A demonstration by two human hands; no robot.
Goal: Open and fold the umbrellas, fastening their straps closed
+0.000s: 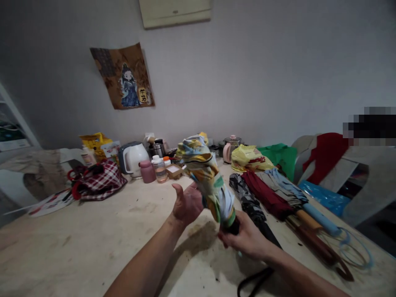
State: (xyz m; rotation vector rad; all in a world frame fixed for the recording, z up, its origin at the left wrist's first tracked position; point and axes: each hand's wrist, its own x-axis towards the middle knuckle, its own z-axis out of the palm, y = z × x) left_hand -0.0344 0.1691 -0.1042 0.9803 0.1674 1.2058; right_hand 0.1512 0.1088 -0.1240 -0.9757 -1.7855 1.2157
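Patterned umbrella (209, 177) is leaning above the bench (139, 235), right hand (249, 239) holding its base.

Right fingers are gripping the dark handle (233, 226) at the lower end; from there the long axis is running up and leftward, with the bunched canopy (198, 156) uppermost and looking loosely gathered. Left hand (188, 205) is hovering just left of the canopy's lower half, nearer to it than the right: thumb splayed, palm bared, nothing seen in its grasp. Its fingertips are passing behind the cloth; contact cannot be told. Grey-black umbrella (247, 198) and dark red umbrella (268, 194) are lying to the right.
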